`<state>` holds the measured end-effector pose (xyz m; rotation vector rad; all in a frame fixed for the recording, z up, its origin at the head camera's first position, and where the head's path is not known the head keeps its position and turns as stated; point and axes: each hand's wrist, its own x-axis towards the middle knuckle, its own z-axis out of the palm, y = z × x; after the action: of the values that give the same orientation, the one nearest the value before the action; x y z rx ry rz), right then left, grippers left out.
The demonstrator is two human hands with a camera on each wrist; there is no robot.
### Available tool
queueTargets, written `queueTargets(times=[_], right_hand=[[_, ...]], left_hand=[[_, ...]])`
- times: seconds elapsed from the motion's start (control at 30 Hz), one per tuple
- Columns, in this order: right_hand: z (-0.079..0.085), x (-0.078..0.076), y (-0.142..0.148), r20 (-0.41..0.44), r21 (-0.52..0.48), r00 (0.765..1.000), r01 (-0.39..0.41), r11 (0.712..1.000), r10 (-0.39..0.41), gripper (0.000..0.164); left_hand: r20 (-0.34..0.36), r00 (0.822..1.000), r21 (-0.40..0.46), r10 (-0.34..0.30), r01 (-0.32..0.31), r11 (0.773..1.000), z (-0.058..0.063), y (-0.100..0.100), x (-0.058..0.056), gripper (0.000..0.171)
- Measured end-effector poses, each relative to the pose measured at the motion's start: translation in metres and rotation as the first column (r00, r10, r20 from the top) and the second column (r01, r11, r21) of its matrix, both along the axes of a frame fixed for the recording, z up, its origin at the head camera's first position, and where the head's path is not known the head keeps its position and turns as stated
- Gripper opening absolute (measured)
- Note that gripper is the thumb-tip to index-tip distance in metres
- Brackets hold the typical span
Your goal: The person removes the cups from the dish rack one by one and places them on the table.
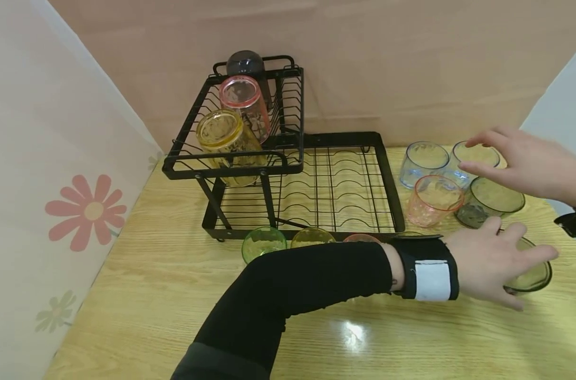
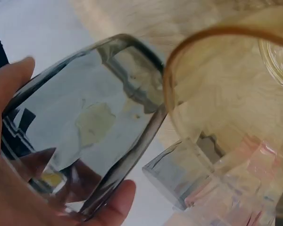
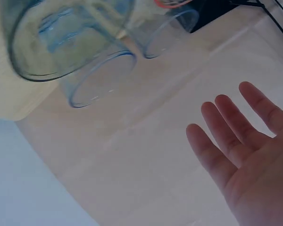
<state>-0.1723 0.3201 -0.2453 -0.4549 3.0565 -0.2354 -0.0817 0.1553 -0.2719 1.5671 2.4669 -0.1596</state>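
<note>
My left hand [image 1: 492, 261] reaches across to the right and grips a smoky grey glass [image 1: 535, 277]. In the left wrist view, thumb and fingers lie on opposite sides of this grey tumbler [image 2: 96, 117]. My right hand [image 1: 530, 166] hovers with spread fingers over the back right glasses, holding nothing. Around it stand two blue-tinted glasses [image 1: 423, 161], a pink glass [image 1: 432, 203] and another smoky glass [image 1: 492, 203]. An amber-rimmed glass [image 2: 226, 35] is close beside the held one in the left wrist view.
A black two-tier dish rack [image 1: 387, 184] stands at the back. Its upper tier carries upside-down yellow [image 1: 228, 142], pink [image 1: 250, 108] and dark [image 1: 245, 63] glasses. Along its front are green [image 1: 264, 248], yellow [image 1: 312, 237] and pink [image 1: 361, 238] glasses, partly behind my left arm.
</note>
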Motion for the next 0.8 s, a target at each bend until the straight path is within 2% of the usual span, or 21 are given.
queueTargets(times=[0.17, 0.43, 0.6, 0.8], right_hand=[[-0.014, 0.01, 0.011, -0.029, 0.013, 0.999, 0.027, 1.0, -0.027, 0.058], [-0.031, 0.021, 0.021, -0.02, -0.03, 0.999, 0.048, 0.998, -0.048, 0.058], [-0.036, 0.025, 0.022, -0.021, -0.032, 0.998, 0.055, 0.998, -0.056, 0.058], [-0.036, 0.025, 0.02, -0.032, -0.038, 0.998, 0.052, 0.998, -0.053, 0.058]], left_hand=[[-0.091, 0.994, -0.032, -0.06, 0.057, 0.998, -0.013, 0.006, 0.001, 0.09], [-0.109, 0.993, -0.104, 0.042, -0.054, 0.993, -0.029, 0.011, -0.001, 0.092], [-0.138, 0.989, -0.107, 0.058, -0.073, 0.992, -0.036, 0.012, 0.0, 0.094], [-0.123, 0.99, -0.131, 0.074, -0.09, 0.987, -0.045, 0.011, 0.004, 0.092]])
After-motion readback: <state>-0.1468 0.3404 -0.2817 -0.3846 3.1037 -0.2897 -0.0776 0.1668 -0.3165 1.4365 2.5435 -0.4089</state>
